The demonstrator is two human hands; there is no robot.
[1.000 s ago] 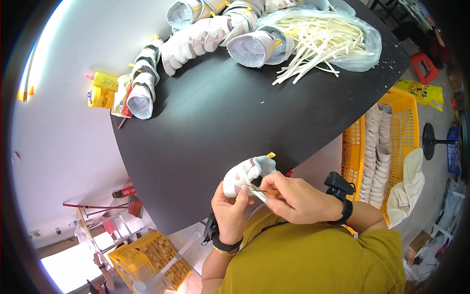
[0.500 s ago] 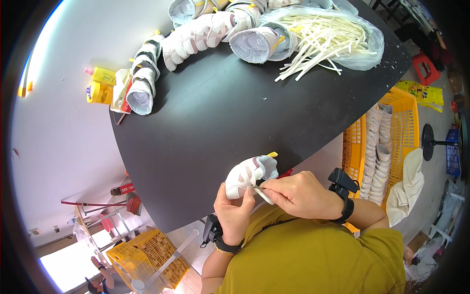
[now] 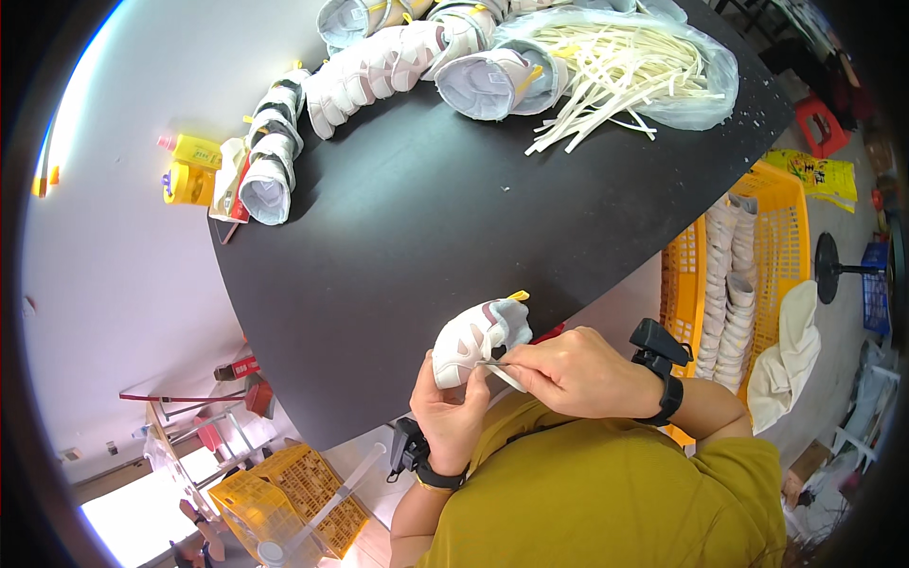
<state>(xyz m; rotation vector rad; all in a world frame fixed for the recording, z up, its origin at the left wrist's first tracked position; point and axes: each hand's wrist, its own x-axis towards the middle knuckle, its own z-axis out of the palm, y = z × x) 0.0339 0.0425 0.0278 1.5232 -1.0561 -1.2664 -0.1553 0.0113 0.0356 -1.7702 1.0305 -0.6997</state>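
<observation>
A small white and pink shoe upper with a grey-blue lining and a yellow tab is held over the table's near edge. My left hand grips its lower side, thumb pressed on top and fingers beneath. My right hand is closed in a pinch on a thin metal tool, whose tip touches the upper beside my left thumb. A flat white strip hangs from the upper just below the right fingers. Whether those fingers also hold the strip, I cannot tell.
Nested shoe uppers line the far side of the dark table. Beside them a clear bag spills pale flat strips. Yellow bottles stand far left. A yellow crate of stacked uppers stands at right, a white cloth over its side.
More of the metal tool shows between my right fingers and the shoe upper. Both hands stay nearly in place on it. The whole view has shifted slightly.
</observation>
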